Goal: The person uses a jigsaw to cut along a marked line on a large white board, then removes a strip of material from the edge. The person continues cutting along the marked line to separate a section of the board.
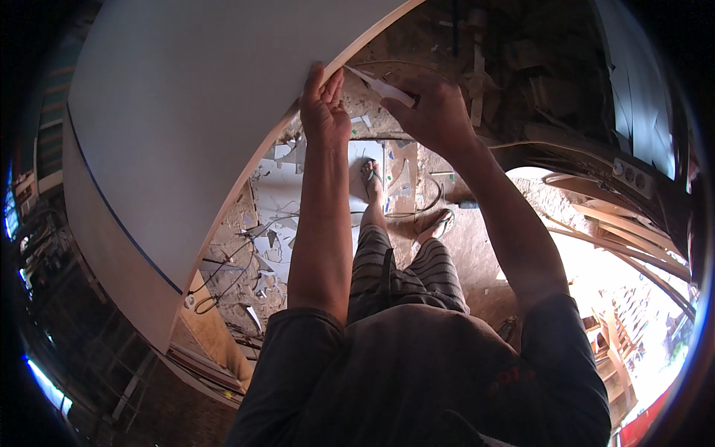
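Note:
A large white panel [194,97] with a pale bare edge spreads across the left and upper part of the view. At that edge my left hand [325,112] is closed, one digit over the white face and the others against the rim. To its right, my right hand [436,112] pinches a thin white strip [383,88] between thumb and fingers. The strip's narrow far end reaches the panel's edge, close to my left fingertips; whether it is attached there I cannot tell. My right fingers are partly in shadow.
White scraps [272,242] and a looped dark cable [216,287] litter the floor beside my feet. A power strip [631,177] lies at the right, near a pile of wooden strips [633,231]. A blue line [123,223] crosses the panel's left part.

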Available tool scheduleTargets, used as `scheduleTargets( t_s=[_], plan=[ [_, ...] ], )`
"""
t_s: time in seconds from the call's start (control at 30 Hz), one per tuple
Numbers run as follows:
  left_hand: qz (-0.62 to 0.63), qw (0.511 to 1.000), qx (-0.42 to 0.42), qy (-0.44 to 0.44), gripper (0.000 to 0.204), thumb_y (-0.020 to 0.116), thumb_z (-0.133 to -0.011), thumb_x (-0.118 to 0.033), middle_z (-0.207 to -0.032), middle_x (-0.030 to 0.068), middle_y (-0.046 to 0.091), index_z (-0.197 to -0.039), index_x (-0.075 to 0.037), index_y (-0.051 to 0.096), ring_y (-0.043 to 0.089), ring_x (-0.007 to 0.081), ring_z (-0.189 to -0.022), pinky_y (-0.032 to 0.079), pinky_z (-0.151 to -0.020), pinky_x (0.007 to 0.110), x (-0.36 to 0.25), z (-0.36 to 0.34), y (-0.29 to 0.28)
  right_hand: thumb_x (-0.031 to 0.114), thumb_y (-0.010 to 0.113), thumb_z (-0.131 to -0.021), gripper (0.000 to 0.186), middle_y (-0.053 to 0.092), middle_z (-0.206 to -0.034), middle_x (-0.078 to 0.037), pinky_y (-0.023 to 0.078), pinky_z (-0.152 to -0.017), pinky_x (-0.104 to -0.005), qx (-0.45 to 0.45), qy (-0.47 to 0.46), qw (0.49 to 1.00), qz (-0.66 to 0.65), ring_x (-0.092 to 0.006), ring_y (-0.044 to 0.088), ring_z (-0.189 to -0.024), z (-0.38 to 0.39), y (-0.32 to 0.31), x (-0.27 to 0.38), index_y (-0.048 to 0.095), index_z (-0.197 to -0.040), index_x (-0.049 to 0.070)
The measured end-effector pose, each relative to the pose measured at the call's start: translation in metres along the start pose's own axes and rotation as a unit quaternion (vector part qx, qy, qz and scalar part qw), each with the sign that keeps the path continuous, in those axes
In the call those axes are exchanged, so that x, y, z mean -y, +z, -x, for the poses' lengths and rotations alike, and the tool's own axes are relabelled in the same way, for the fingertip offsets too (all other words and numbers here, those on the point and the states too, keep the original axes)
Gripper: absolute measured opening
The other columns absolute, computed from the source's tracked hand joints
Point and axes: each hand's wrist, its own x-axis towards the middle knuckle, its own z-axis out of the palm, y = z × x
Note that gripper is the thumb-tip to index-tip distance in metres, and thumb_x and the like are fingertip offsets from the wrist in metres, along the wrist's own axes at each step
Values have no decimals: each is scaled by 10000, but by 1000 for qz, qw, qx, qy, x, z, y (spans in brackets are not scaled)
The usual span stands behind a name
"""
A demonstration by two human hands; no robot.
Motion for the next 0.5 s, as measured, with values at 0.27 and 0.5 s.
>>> scheduleTargets(
  t_s=[0.27,0.5],
  plan=[
    [0,1000,0,5,580,851,-865,-388,-1365,153,689,-1295,-48,664,522,240,-1453,-104,-1290,511,-2,4,3,233,883,-811,291,753,-938,-166,601,-750,-414,-9,-1,1000,24,-333,754,-820,-4,-1,-3,817,-1023,45],
    [2,1000,1,8,572,853,-863,-385,-1362,164,694,-1287,-45,674,533,259,-1446,-105,-1289,524,0,1,2,253,840,-850,320,775,-951,-202,633,-799,-435,10,0,999,40,-359,774,-846,-7,-5,-4,810,-1077,28]
  ],
)
